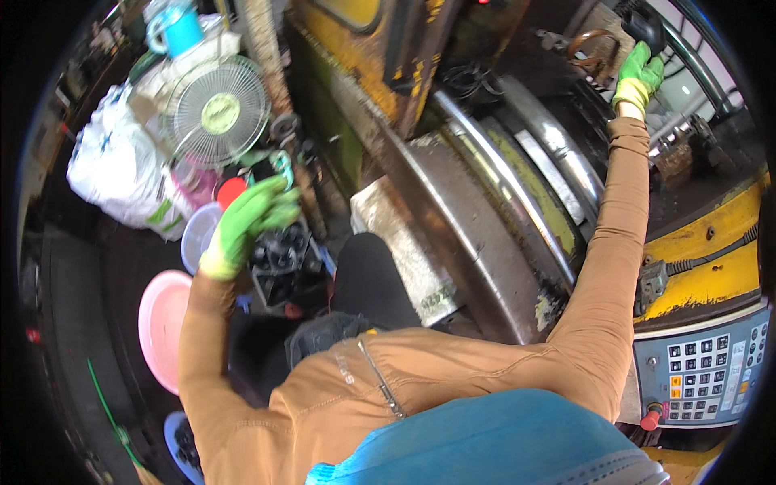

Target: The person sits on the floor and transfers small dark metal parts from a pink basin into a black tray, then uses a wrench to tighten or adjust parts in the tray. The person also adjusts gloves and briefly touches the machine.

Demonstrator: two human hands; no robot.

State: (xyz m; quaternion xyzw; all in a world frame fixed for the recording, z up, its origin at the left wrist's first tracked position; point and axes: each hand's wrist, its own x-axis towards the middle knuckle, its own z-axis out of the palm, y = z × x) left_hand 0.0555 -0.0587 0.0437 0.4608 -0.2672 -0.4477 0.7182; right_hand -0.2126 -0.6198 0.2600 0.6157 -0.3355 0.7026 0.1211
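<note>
Touches a black knob (pixel 643 31) just beyond the green-gloved right hand (pixel 639 73); cannot tell whether clamped on it. Holds the green-gloved left hand (pixel 257 208) in mid-air, fingers slightly apart and loosely bent. Has dark parts (pixel 279 257) just below the left hand, a fan (pixel 218 113) beyond it, a pink basin (pixel 164 331) behind it, shiny metal bars (pixel 554 125) left of the right hand, and a control panel (pixel 702 373) well behind that hand.
</note>
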